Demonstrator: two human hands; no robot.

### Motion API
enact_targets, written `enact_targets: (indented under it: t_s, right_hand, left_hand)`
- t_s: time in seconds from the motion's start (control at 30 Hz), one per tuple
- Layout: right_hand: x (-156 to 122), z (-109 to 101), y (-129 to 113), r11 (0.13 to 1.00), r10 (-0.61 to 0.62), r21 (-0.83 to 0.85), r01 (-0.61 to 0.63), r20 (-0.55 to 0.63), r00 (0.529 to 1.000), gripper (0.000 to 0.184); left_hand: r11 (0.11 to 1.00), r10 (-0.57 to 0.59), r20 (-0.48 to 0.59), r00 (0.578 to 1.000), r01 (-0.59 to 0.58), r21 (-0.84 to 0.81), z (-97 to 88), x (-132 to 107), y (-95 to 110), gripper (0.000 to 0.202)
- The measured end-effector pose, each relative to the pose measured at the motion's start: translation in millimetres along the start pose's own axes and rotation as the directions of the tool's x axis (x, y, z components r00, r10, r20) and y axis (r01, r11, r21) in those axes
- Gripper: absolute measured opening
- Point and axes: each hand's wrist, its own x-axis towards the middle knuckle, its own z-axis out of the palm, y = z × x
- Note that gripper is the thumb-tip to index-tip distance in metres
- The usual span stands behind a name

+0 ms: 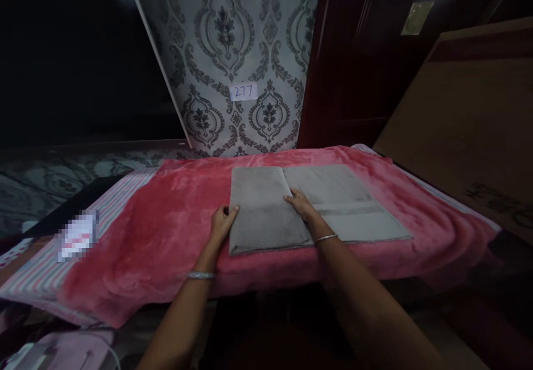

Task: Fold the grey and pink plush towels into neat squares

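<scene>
A grey towel (341, 198) lies on a pink fleece blanket (166, 226), its left part folded over into a thicker panel (262, 214). My left hand (222, 223) grips the left edge of that folded panel, thumb on top and fingers tucked under. My right hand (302, 203) rests flat with fingers spread on the towel, right at the fold's edge. Both wrists wear silver bangles.
The blanket covers a table with a striped cloth (45, 270) showing at the left. A patterned wall panel carries a paper label reading 277 (243, 91). A dark wooden door (366, 59) and a brown board (466, 120) stand at the right. A pink object (70, 350) sits low left.
</scene>
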Motion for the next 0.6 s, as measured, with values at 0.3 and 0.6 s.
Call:
enact_targets:
  t_s: [0.3,0.6]
  right_hand:
    - [1.5,1.4,-5.1,0.998,-0.003,-0.064,0.003,-0.005,1.0,0.051]
    - [1.2,9.6,-5.2,0.992,-0.04,-0.125,0.036,-0.025,0.999,0.059]
  left_hand:
    - [0.991,-0.107,0.185,0.977,0.119,-0.053,-4.2,4.7,5.2,0.042]
    - [0.975,-0.185,0.174,0.967,0.203,-0.09,-9.1,8.2,-3.3,0.036]
